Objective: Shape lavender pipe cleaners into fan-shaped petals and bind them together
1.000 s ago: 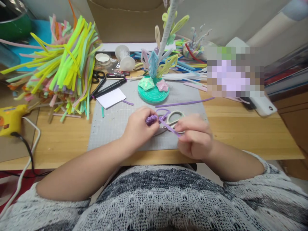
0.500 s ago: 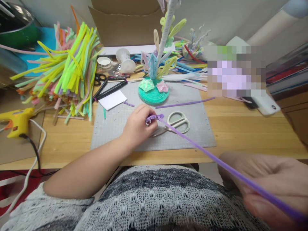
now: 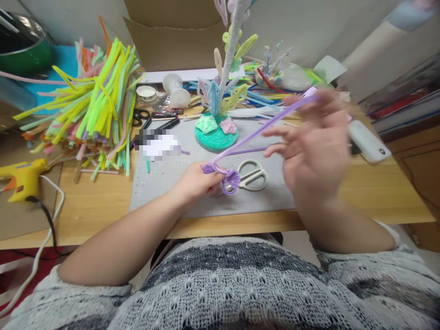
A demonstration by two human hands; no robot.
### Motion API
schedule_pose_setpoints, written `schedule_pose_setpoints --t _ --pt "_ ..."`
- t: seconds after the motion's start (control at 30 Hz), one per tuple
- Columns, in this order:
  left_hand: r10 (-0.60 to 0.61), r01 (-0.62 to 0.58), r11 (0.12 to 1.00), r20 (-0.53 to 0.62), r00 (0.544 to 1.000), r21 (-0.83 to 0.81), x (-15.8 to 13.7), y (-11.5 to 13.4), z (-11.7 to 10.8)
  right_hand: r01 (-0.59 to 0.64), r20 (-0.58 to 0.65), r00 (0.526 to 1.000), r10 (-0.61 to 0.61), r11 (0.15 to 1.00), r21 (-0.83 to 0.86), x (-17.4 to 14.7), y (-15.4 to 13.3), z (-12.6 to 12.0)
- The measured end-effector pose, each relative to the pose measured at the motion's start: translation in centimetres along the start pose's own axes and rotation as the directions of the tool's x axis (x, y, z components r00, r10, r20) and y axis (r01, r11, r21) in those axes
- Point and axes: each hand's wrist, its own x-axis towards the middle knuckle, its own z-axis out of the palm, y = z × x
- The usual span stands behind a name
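Observation:
My left hand (image 3: 202, 178) is pinched on a small purple bow-like piece (image 3: 232, 178) of coiled pipe cleaner, held above the grey mat. A long purple pipe cleaner (image 3: 264, 126) runs from that piece up to my right hand (image 3: 316, 146). The right hand is raised and smeared by motion; its upper fingers close on the strand's far end, while the others are spread. White-handled scissors (image 3: 256, 176) lie just beyond the left hand, their blades partly hidden. Another purple pipe cleaner (image 3: 245, 150) lies on the mat, partly behind the right hand.
A round green base (image 3: 216, 140) carries a white-wrapped stem (image 3: 231, 46) with pipe-cleaner flowers. To the left are a bundle of pipe cleaners (image 3: 103, 101) and a yellow glue gun (image 3: 25, 178). Markers (image 3: 165, 126) and a white spool (image 3: 177, 91) lie behind the cutting mat (image 3: 192, 208).
My right hand has swung from the lower right up and forward, carrying the strand's end. My left hand has turned, so more of the purple piece shows.

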Motion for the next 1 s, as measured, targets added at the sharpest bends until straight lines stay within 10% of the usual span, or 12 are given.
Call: schedule_pose_setpoints --t 0.03,0.17,0.5,1.0 --pt "0.003 -0.003 1.000 0.000 1.000 -0.026 0.1 -0.2 -0.1 0.089 -0.084 0.993 -0.083 0.994 0.070 0.5 1.0 0.7" --pt "0.028 -0.029 1.000 -0.117 0.993 -0.005 0.3 -0.3 -0.2 -0.241 0.131 0.964 0.233 0.969 0.053 1.0 4.2 2.7" --pt "0.282 -0.199 0.941 -0.308 0.909 0.274 -0.9 0.7 1.0 0.215 0.055 0.977 -0.208 0.934 -0.285 -1.3 5.2 3.9" --pt "0.494 -0.353 0.798 -0.193 0.848 0.488 -1.0 0.1 0.8 0.383 0.129 0.923 -0.364 0.819 -0.428 -1.1 4.8 3.8"
